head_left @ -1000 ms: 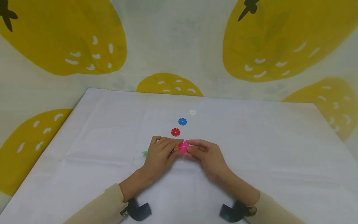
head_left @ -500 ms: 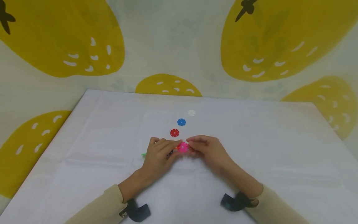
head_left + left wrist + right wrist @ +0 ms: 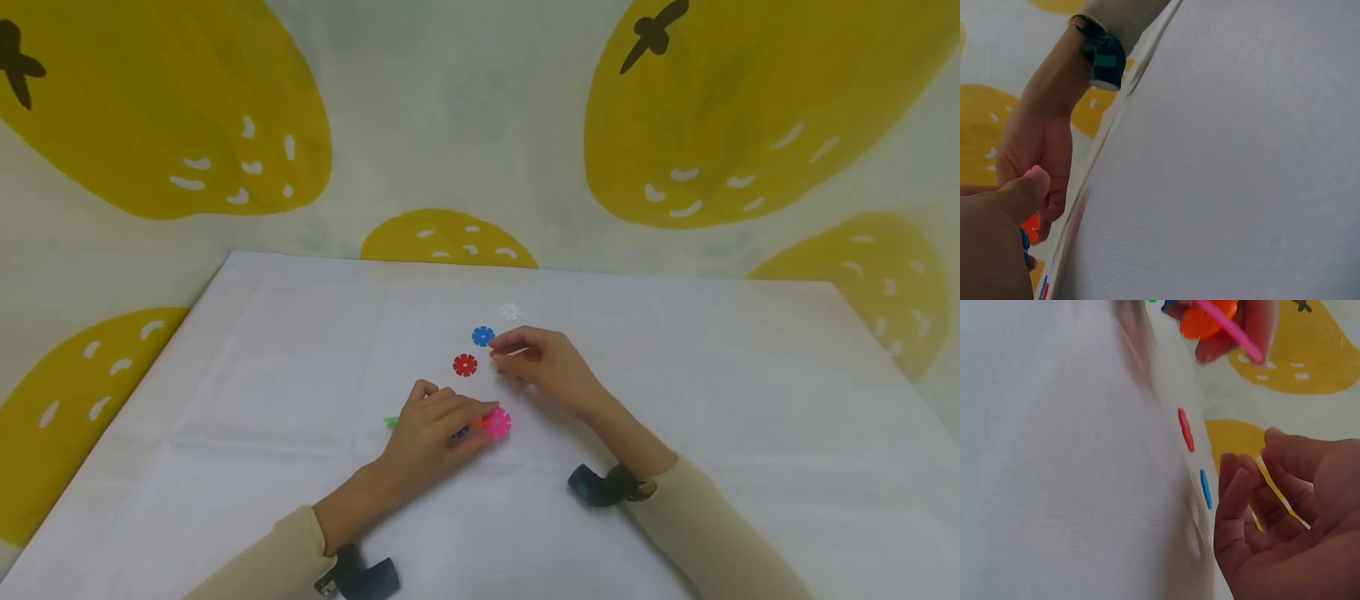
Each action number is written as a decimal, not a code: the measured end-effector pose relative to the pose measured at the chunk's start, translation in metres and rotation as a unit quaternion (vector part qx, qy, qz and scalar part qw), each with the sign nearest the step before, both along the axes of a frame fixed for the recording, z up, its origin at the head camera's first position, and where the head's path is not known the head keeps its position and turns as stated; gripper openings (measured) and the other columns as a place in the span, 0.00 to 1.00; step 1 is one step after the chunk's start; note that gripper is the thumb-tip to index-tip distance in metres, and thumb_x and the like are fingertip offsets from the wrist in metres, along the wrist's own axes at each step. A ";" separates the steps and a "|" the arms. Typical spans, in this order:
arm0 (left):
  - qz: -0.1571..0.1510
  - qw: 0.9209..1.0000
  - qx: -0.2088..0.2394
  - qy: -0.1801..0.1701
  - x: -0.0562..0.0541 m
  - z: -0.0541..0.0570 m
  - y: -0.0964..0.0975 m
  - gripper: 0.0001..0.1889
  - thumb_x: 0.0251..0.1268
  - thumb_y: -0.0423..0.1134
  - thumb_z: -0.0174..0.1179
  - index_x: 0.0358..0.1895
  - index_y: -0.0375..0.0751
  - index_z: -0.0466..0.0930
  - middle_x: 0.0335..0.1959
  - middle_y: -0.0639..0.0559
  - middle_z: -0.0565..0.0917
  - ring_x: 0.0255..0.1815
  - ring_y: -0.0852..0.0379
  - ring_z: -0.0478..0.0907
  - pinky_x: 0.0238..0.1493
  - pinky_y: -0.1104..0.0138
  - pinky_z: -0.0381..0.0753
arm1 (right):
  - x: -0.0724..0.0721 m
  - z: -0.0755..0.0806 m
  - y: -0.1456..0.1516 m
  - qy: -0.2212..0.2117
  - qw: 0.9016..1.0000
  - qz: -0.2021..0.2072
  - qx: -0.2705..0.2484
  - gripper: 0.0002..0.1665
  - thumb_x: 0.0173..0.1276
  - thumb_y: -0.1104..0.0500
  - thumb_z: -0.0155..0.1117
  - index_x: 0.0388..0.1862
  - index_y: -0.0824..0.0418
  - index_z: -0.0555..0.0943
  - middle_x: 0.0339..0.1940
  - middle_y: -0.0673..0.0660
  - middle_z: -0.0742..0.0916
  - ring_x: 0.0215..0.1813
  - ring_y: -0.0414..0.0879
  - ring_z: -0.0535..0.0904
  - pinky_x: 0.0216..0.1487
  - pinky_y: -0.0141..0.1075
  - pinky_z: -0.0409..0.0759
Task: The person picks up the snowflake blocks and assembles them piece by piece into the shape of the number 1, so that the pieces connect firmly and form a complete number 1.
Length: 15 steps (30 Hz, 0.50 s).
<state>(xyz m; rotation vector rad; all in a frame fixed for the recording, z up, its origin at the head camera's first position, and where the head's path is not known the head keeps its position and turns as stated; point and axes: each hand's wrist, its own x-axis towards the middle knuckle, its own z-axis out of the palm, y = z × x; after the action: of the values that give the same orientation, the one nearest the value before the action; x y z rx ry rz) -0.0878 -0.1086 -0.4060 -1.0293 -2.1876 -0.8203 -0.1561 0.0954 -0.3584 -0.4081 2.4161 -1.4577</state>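
My left hand [image 3: 431, 429] grips a chain of notched snowflake discs. A pink disc [image 3: 499, 423] pokes out at the fingertips, joined to an orange disc [image 3: 1200, 322] that shows in the right wrist view. Further along, a dark blue disc [image 3: 460, 432] peeks between the fingers and a green piece [image 3: 391, 422] sticks out on the left; the hand hides the rest. My right hand [image 3: 551, 367] holds nothing, its fingers loosely bent, fingertips right by the blue disc [image 3: 483, 337]. Just left of them lies a red disc [image 3: 465, 365].
Behind the blue disc a white disc [image 3: 510, 311] lies on the white-covered table [image 3: 675, 375]. A cloth wall with yellow fruit prints [image 3: 450, 125] rises along the back edge. Each wrist wears a dark strapped camera [image 3: 607, 486].
My right hand has let go of the pink disc and moved away, up toward the loose blue and red discs. The left hand keeps its hold on the chain of discs.
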 end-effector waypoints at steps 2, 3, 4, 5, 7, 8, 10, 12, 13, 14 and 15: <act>-0.006 1.000 -0.003 0.003 0.000 0.000 0.000 0.20 0.50 0.42 0.73 0.49 0.45 0.85 0.34 0.59 0.85 0.31 0.64 0.76 0.39 0.64 0.66 | -0.006 -0.004 -0.003 0.003 1.000 0.006 0.001 0.17 0.64 0.55 0.67 0.51 0.54 0.82 0.44 0.47 0.85 0.42 0.46 0.81 0.37 0.40 0.81; -0.009 1.000 -0.003 0.006 0.000 0.000 0.001 0.20 0.51 0.42 0.73 0.49 0.45 0.84 0.35 0.59 0.85 0.30 0.64 0.76 0.39 0.64 0.66 | -0.009 -0.006 -0.004 0.005 1.000 0.011 0.001 0.16 0.64 0.55 0.68 0.51 0.54 0.82 0.44 0.47 0.85 0.42 0.46 0.81 0.37 0.40 0.82; -0.012 1.000 -0.002 0.008 0.000 0.000 0.001 0.20 0.51 0.42 0.73 0.49 0.45 0.84 0.35 0.59 0.85 0.31 0.64 0.76 0.39 0.64 0.66 | -0.011 -0.009 -0.005 0.008 1.000 0.016 0.000 0.16 0.64 0.55 0.68 0.51 0.53 0.82 0.44 0.47 0.84 0.42 0.46 0.81 0.37 0.40 0.81; -0.015 1.000 0.000 0.014 0.000 0.000 0.001 0.20 0.51 0.42 0.73 0.49 0.44 0.84 0.36 0.59 0.85 0.30 0.64 0.76 0.39 0.64 0.66 | -0.014 -0.011 -0.007 0.010 1.000 0.020 -0.002 0.16 0.64 0.55 0.68 0.50 0.53 0.82 0.44 0.47 0.84 0.41 0.46 0.81 0.37 0.39 0.81; -0.020 0.999 0.007 0.028 0.000 0.000 0.002 0.19 0.52 0.42 0.72 0.49 0.44 0.85 0.36 0.58 0.85 0.29 0.64 0.75 0.39 0.64 0.65 | -0.017 -0.016 -0.009 0.017 0.999 0.028 -0.007 0.15 0.64 0.55 0.68 0.50 0.53 0.82 0.45 0.46 0.84 0.41 0.46 0.81 0.38 0.39 0.81; -0.022 0.999 0.010 0.034 0.000 0.000 0.002 0.19 0.52 0.42 0.72 0.48 0.43 0.85 0.36 0.58 0.85 0.29 0.63 0.75 0.39 0.64 0.65 | -0.019 -0.017 -0.010 0.022 0.999 0.031 -0.007 0.15 0.64 0.55 0.68 0.50 0.52 0.82 0.46 0.45 0.84 0.41 0.45 0.81 0.38 0.39 0.81; -0.025 0.998 0.017 0.046 0.000 0.000 0.003 0.18 0.52 0.42 0.71 0.48 0.43 0.85 0.36 0.58 0.85 0.28 0.63 0.74 0.38 0.63 0.65 | -0.021 -0.020 -0.012 0.028 0.999 0.037 -0.011 0.16 0.64 0.54 0.68 0.51 0.52 0.82 0.46 0.45 0.84 0.40 0.45 0.81 0.39 0.39 0.81; -0.026 0.998 0.022 0.056 0.000 0.001 0.003 0.18 0.53 0.42 0.71 0.48 0.42 0.85 0.36 0.58 0.85 0.28 0.63 0.74 0.38 0.63 0.66 | -0.023 -0.022 -0.014 0.032 0.999 0.039 -0.012 0.16 0.64 0.55 0.68 0.51 0.52 0.82 0.47 0.44 0.84 0.39 0.46 0.81 0.39 0.39 0.81; -0.027 0.998 0.024 0.058 0.000 0.001 0.003 0.18 0.53 0.42 0.71 0.48 0.42 0.84 0.36 0.58 0.85 0.28 0.63 0.74 0.38 0.63 0.65 | -0.024 -0.022 -0.015 0.033 0.999 0.039 -0.009 0.16 0.64 0.55 0.68 0.51 0.52 0.82 0.46 0.44 0.84 0.38 0.46 0.81 0.38 0.39 0.81; -0.028 0.997 0.027 0.060 0.000 0.002 0.004 0.18 0.53 0.42 0.71 0.48 0.42 0.84 0.37 0.57 0.85 0.28 0.63 0.74 0.38 0.62 0.65 | -0.024 -0.022 -0.015 0.035 0.999 0.039 -0.005 0.16 0.64 0.55 0.68 0.51 0.52 0.82 0.46 0.45 0.84 0.38 0.46 0.80 0.38 0.39 0.81; -0.030 0.997 0.031 0.063 0.000 0.002 0.004 0.18 0.52 0.41 0.71 0.48 0.42 0.84 0.37 0.57 0.85 0.28 0.63 0.74 0.39 0.62 0.66 | -0.025 -0.022 -0.016 0.037 0.999 0.037 -0.001 0.16 0.64 0.55 0.68 0.51 0.52 0.82 0.46 0.45 0.84 0.37 0.46 0.81 0.39 0.39 0.80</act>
<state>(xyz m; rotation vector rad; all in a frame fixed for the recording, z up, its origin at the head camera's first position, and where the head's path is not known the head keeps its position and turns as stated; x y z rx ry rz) -0.0881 -0.1046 -0.4040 -1.0902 -2.0220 -0.8214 -0.1807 0.0795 -0.3808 -0.5567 2.4285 -1.4386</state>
